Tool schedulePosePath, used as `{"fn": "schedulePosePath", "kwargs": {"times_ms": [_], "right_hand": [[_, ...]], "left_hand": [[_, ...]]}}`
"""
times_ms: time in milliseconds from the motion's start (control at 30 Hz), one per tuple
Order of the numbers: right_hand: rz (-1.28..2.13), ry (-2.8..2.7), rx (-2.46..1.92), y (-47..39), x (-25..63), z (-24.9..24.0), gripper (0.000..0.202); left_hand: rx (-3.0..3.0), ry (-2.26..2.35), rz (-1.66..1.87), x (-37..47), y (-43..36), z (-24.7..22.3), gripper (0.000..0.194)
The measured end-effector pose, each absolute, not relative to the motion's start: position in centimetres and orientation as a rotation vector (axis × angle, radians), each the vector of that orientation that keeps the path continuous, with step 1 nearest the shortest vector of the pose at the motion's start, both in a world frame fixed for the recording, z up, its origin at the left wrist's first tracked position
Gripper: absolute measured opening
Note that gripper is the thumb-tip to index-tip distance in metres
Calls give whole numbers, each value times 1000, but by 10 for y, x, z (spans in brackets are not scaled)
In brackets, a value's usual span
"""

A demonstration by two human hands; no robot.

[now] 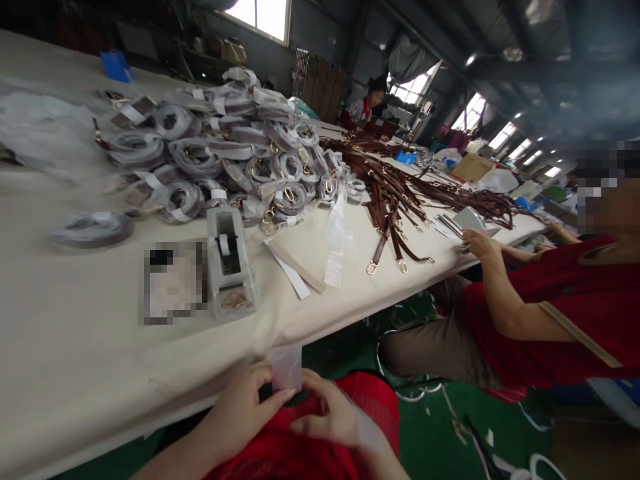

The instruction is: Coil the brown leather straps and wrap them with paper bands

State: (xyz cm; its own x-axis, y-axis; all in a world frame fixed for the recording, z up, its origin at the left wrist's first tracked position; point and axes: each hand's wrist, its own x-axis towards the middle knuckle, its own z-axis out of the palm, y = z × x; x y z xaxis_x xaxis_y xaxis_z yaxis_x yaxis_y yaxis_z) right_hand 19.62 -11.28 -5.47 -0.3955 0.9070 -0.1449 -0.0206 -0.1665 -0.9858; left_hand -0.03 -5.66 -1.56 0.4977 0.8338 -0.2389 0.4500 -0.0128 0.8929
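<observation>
Over my lap, just off the table's front edge, a small piece of translucent whitish plastic point(287, 369) stands up between my hands. My left hand point(247, 403) pinches its left and lower edge between thumb and fingers. On the other side, the curled fingers of my right hand point(330, 410) hold its right edge. A pale translucent strip lies along my right wrist. Whether the plastic is a small bag or a single sheet I cannot tell. Closest on the table stands a grey tape dispenser point(233, 267), with a blurred-out flat item point(175, 283) beside it.
Coiled straps in clear wrapping point(195, 157) form a large pile on the table point(90, 347). Loose brown straps with gold clasps point(390, 193) lie to the right. Clear film point(337, 240) and card strips point(295, 263) are nearer. A co-worker in red point(520, 300) sits at right.
</observation>
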Motion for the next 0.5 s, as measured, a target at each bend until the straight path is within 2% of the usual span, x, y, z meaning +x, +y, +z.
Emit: {"fn": "schedulePosePath", "kwargs": {"times_ms": [67, 100, 200, 333, 500], "right_hand": [[1647, -1369, -1122, -113, 188, -50, 33], [1659, -1311, -1143, -114, 184, -51, 29], [1696, -1224, -1127, -116, 175, -58, 30], [1645, -1393, -1180, -117, 175, -58, 29], [1582, -1497, -1272, -118, 176, -50, 33]], "left_hand": [[1649, 1101, 431, -1, -57, -15, 19], [1643, 1093, 435, -2, -57, -15, 20], [1555, 1072, 509, -6, -55, -16, 25], [1455, 1133, 591, -8, -50, -12, 30], [1505, 1127, 551, -7, -50, -6, 25]]}}
